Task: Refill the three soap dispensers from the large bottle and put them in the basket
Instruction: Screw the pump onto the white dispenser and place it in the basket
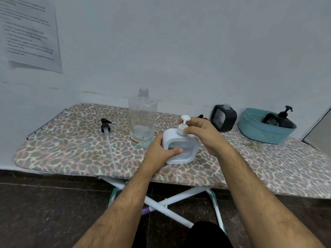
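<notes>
At the far left of the leopard-print ironing board (pixel 71 154) lies a black pump head with a long clear dip tube (pixel 107 138), detached. Right of it stands the tall clear plastic bottle (pixel 143 119), uncapped and nearly drained.

At the near middle the left hand (pixel 161 151) grips the side of the white square soap dispenser (pixel 180 147), thumb across its clear front. The right hand (pixel 202 133) pinches the collar of its white pump (pixel 182 125), probably to screw it tight.

Filled, this dispenser will likely feel fairly heavy, rigid and possibly slick with soap; grasping the body with both hands seems safer than lifting by the pump.

Further right, a black square dispenser (pixel 223 118) stands uncapped. At the far right the teal plastic basket (pixel 265 133) already holds another black dispenser with pump (pixel 281 119).
</notes>
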Tool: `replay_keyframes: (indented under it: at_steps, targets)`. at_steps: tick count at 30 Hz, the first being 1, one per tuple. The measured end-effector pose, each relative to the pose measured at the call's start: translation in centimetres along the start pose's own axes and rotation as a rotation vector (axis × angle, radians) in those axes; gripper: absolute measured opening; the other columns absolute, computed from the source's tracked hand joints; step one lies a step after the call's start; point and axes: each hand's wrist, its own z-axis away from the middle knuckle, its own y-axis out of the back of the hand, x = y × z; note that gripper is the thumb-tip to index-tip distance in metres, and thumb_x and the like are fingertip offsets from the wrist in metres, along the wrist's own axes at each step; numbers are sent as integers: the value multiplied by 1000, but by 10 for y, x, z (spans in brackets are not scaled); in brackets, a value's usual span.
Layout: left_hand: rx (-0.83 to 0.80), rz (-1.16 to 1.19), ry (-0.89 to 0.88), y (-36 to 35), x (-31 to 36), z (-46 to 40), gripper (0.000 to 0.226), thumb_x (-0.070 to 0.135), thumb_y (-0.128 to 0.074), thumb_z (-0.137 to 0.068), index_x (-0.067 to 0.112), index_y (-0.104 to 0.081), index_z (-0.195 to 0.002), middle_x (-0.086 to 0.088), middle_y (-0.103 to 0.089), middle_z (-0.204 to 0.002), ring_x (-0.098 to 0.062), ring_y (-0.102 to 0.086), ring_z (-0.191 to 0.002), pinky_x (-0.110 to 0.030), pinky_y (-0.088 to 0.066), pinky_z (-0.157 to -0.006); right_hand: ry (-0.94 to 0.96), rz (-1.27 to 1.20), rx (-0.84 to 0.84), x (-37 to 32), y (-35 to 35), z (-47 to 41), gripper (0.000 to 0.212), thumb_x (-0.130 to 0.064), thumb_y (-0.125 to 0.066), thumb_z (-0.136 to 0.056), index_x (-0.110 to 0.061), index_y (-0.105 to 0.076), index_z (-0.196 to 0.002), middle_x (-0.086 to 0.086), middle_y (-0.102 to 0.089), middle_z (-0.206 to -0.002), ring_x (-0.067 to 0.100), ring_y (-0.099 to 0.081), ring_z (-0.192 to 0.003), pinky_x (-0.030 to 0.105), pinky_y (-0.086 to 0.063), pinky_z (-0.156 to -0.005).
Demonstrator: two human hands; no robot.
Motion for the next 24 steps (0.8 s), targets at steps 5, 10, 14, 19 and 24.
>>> replay_keyframes:
  at_steps: [5,10,14,19,24]
  targets:
    - [5,1,-5,1,-1,0,61,24,-89,-67,32,-56,-117,7,-69,-107,-8,-68,-96,-31,-57,-85,31,-5,38,5,-1,1,10,-12,-75,-83,-13,-74,-94,3,-74,-90,12,-67,-83,30,-53,-79]
    - [2,0,-9,0,0,0,60,25,-90,-67,32,-56,-116,7,-69,-107,-10,-68,-96,-34,-58,-86,52,79,67,6,-1,-1,18,-14,-81,-81,-19,-64,-83,-17,-65,-72,-5,-59,-65,14,-46,-65]
    - [4,2,-8,0,-1,0,62,24,-90,-67,32,-57,-119,7,-70,-108,-10,-68,-97,-37,-57,-89,8,8,56,1,-1,1,21,-16,-70,-84,-14,-74,-104,0,-75,-100,11,-68,-94,33,-50,-90]
    - [3,-2,-13,0,-1,0,64,24,-90,-67,29,-57,-122,7,-69,-108,-10,-68,-97,-38,-57,-89,21,-6,66,-1,0,3,14,0,-70,-86,-11,-76,-94,3,-76,-92,13,-69,-86,33,-54,-86]
    - [1,-3,-15,0,1,1,62,24,-89,-67,31,-56,-119,7,-69,-108,-10,-68,-97,-37,-57,-89,41,64,107,3,3,1,16,-16,-82,-80,-13,-70,-89,3,-71,-89,9,-65,-79,25,-52,-76]
